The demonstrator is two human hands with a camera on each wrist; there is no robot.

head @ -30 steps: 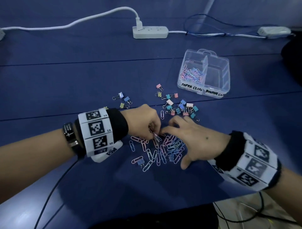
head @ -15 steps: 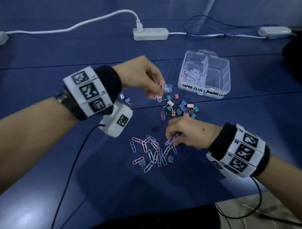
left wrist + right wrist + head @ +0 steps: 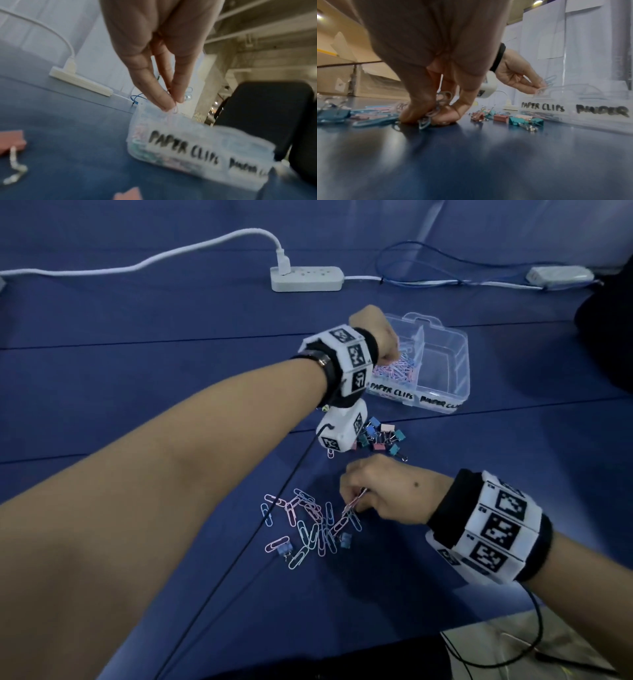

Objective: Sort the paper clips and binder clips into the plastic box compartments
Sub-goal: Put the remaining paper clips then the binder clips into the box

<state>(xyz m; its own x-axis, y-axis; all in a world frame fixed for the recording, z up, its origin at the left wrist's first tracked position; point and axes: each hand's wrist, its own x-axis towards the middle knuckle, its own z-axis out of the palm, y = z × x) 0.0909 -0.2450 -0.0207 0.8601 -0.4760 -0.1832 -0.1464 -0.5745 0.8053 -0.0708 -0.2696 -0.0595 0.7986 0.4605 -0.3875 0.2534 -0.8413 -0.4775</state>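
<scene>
A clear plastic box (image 3: 445, 392) stands mid-table, its left compartment marked PAPER CLIPS and holding pink and blue paper clips (image 3: 397, 369). My left hand (image 3: 375, 337) hovers over that compartment, its fingertips (image 3: 164, 104) pinching a few paper clips (image 3: 175, 110) just above the rim. My right hand (image 3: 380, 491) is down on the table, pinching a bunch of paper clips (image 3: 352, 505) at the edge of a loose pile (image 3: 308, 525). In the right wrist view its fingertips (image 3: 412, 116) press the bunch (image 3: 435, 111) against the table. Binder clips (image 3: 380, 436) lie in a heap between pile and box.
A white power strip (image 3: 306, 278) with its cord lies at the back, a blue cable (image 3: 428, 268) and a white adapter (image 3: 561, 275) to the right. A dark chair (image 3: 264, 121) stands beyond the box. Two blue binder clips (image 3: 284, 549) sit within the paper clip pile.
My left hand lifted off the pile with some paper clips and swung right and away to the box's left compartment. My right hand closed on a bunch of clips and stayed at the pile.
</scene>
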